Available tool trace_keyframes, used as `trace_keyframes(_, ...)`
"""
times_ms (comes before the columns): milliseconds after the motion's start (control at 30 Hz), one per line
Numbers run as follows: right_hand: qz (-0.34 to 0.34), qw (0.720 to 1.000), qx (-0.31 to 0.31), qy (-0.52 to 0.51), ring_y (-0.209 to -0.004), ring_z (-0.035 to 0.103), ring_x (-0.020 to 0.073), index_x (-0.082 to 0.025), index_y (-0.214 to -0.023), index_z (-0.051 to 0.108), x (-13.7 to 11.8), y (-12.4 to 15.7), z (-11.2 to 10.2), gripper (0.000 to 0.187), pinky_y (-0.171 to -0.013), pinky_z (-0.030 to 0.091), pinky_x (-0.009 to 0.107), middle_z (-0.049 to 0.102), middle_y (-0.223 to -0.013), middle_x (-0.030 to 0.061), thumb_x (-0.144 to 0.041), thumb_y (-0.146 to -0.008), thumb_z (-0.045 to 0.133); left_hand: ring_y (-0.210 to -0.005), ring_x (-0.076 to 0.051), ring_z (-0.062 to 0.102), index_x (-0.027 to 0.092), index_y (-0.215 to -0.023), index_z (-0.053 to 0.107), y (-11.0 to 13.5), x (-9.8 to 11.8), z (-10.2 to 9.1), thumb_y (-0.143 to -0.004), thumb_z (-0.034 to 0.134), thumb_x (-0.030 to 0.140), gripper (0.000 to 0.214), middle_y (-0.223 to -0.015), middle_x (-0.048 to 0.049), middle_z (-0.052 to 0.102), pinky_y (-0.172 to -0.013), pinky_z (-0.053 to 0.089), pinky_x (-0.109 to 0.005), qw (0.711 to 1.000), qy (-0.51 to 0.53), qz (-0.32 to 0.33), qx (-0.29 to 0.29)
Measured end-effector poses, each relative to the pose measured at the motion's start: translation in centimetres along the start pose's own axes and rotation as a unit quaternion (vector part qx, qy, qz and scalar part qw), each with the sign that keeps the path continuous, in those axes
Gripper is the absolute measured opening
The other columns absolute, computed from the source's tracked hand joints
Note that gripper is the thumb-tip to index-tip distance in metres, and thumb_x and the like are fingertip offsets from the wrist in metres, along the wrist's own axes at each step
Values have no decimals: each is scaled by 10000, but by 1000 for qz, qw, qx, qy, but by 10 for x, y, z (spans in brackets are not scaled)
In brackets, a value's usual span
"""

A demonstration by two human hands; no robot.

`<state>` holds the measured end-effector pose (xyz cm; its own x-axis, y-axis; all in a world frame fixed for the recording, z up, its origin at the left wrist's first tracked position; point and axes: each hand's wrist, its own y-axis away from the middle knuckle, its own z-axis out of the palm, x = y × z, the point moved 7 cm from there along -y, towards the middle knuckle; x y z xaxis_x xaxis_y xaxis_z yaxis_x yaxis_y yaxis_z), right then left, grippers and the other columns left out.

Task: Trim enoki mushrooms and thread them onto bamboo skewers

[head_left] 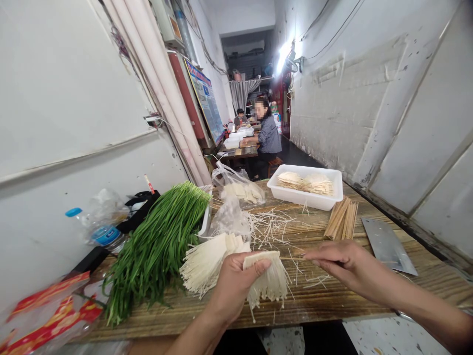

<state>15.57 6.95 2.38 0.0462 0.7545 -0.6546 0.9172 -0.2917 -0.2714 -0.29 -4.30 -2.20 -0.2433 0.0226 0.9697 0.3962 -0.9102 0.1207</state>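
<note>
My left hand (238, 278) pinches a flat bunch of enoki mushrooms (271, 281) near the table's front edge, thumb on top, the stems' caps hanging down. From the right, my right hand (345, 264) grips a thin bamboo skewer (291, 258) whose other end meets the bunch's right edge; how far it goes in is hidden. Just left of the held bunch lies a larger pile of enoki (207, 261). A stack of bamboo skewers (343, 219) rests beyond my right hand. Beside it lies a cleaver blade (388, 245).
A white plastic tray (305, 199) with skewered pieces stands at the back. Green chives (158, 241) heap up on the left, near a plastic bottle (107, 234). A clear bag (240, 190) and loose enoki strands (271, 224) lie mid-table. A person (268, 130) sits at a farther table.
</note>
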Motion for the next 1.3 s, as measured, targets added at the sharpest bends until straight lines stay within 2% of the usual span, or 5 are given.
trace_keyframes(333, 19, 998, -37, -41, -801, 657, 126, -279, -1088, 690, -2, -3, -2, 263, -679, 503, 221, 721, -914, 18, -301, -923, 487, -690, -143, 630, 159, -908, 755, 4, 1, 12, -675, 765, 343, 298, -757, -53, 743, -680, 475, -238, 1000, -5, -7, -25)
trace_keyframes(567, 26, 998, -19, -59, -813, 662, 129, -260, -1063, 701, -6, -2, -7, 252, -706, 514, 228, 723, -930, 26, -305, -915, 502, -781, -205, 671, 180, -901, 759, 8, 13, -2, -632, 775, 353, 320, -886, -62, 759, -719, 508, -275, 991, -108, 36, 73)
trace_keyframes(767, 49, 997, -8, -56, -815, 661, 144, -227, -1015, 707, -10, 14, -2, 249, -696, 526, 244, 719, -925, 34, -301, -920, 489, -798, -227, 691, 218, -835, 774, 19, 26, -4, -652, 749, 302, 202, -875, -48, 762, -738, 527, -281, 980, -174, 68, 71)
trace_keyframes(1133, 26, 997, -76, -4, -805, 628, 148, -262, -1086, 632, -43, 43, 19, 244, -691, 489, 242, 678, -907, 30, -203, -933, 452, -752, -230, 701, 253, -788, 779, 41, 0, 12, -688, 717, 321, 136, -809, -47, 765, -692, 535, -283, 980, -201, -3, -5)
trace_keyframes(1300, 1, 998, -57, 18, -676, 598, 146, -219, -1153, 586, -53, 54, 31, 292, -582, 445, 241, 642, -773, 43, -157, -932, 405, -725, -214, 687, 257, -779, 779, 55, -25, 14, -669, 734, 344, 147, -792, -43, 765, -670, 523, -274, 988, -141, -63, 13)
